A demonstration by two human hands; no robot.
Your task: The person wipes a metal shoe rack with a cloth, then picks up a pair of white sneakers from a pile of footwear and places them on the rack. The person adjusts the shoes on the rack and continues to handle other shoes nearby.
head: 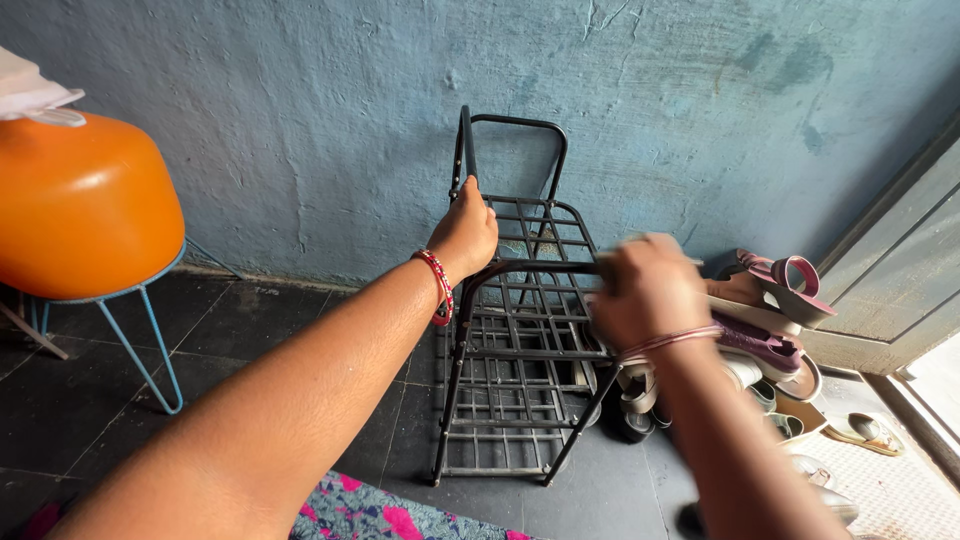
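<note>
A black metal shoe rack (520, 350) stands upright on the dark tiled floor (270, 340), its back toward a rough blue plaster wall (300, 120), its long axis vertical and its grid shelves facing the camera. The left hand (465, 232) grips the rack's left upright tube; the blurred right hand (648, 290) appears clenched on the top rail. Sandals (775, 320) are heaped just right of it. A glossy orange container (85, 205) sits on a blue wire stool (150, 340), well apart.

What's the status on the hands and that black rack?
Left hand gripping black metal rack's side frame. Right hand blurred at front rail, grip unclear. Shoe pile crowds rack's right side.
</note>
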